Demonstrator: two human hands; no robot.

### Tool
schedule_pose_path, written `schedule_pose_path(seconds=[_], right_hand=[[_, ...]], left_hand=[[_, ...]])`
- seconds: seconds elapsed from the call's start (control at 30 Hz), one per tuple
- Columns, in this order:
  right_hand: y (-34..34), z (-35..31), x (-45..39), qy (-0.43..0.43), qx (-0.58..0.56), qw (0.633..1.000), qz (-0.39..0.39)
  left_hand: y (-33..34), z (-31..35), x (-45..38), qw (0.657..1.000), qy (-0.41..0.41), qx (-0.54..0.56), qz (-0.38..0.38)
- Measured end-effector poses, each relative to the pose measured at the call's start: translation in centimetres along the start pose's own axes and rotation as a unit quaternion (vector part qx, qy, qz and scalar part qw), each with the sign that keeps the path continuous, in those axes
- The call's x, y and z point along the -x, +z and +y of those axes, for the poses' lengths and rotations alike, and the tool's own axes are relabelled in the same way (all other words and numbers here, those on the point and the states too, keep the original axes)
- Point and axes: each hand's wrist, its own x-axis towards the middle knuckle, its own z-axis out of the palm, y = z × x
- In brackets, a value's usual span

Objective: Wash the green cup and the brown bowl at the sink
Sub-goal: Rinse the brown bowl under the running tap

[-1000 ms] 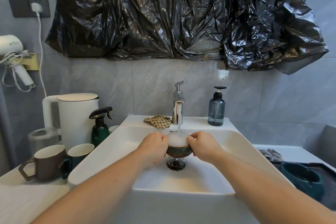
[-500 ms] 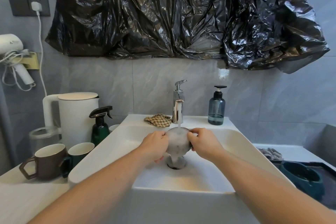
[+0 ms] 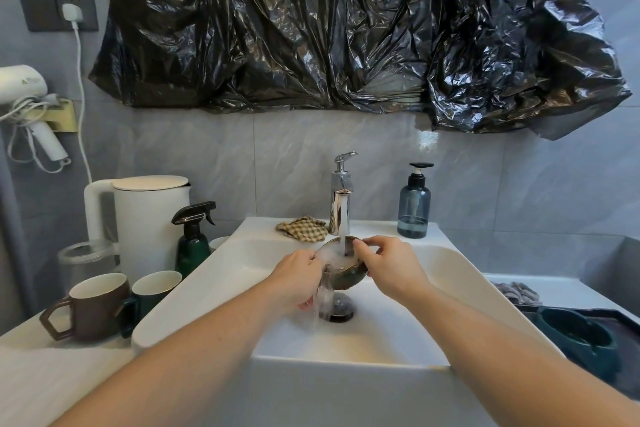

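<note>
Both hands hold the small brown glazed bowl over the white ceramic sink, tilted toward the left so that sudsy water spills from its lower edge down toward the dark round drain. The left hand grips the bowl's left rim; its fingertips are hidden behind the bowl and the falling water, so how far they curl cannot be told. The right hand pinches the far right rim between thumb and fingers, and its palm covers that side of the bowl. Foam hides most of the bowl's inside. The stream from the chrome tap lands in the bowl. Behind the tap lies a crumpled checked cloth, and to its right stands a blue-grey pump bottle. On the worktop left of the sink the dark green cup stands upright, partly hidden by the brown mug touching it and by the sink's rim. Behind them stand a dark green spray bottle and a white kettle. At the right edge a dark teal dish is cut off and hard to make out.
</note>
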Motion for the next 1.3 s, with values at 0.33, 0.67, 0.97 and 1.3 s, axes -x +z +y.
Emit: schedule_pose_path(seconds=[0.33,0.67,0.97,1.3], right_hand=[[0.4,0.2,0.2,0.020,-0.012,0.996,-0.084],[0.8,0.5,0.0,0.059,0.010,0.985,-0.163],[0.8,0.8,-0.1,0.044,0.033,0.988,-0.144],[0.3,0.5,-0.2,0.030,0.056,0.996,-0.060]], left_hand=[[-0.2,0.0,-0.2,0.999,-0.013,0.005,0.044],[-0.3,-0.3,-0.4,0.997,-0.008,-0.010,0.080],[-0.2,-0.7,-0.9,0.996,-0.001,0.036,0.087],[0.3,-1.2,-1.7,0.996,0.017,0.081,0.034]])
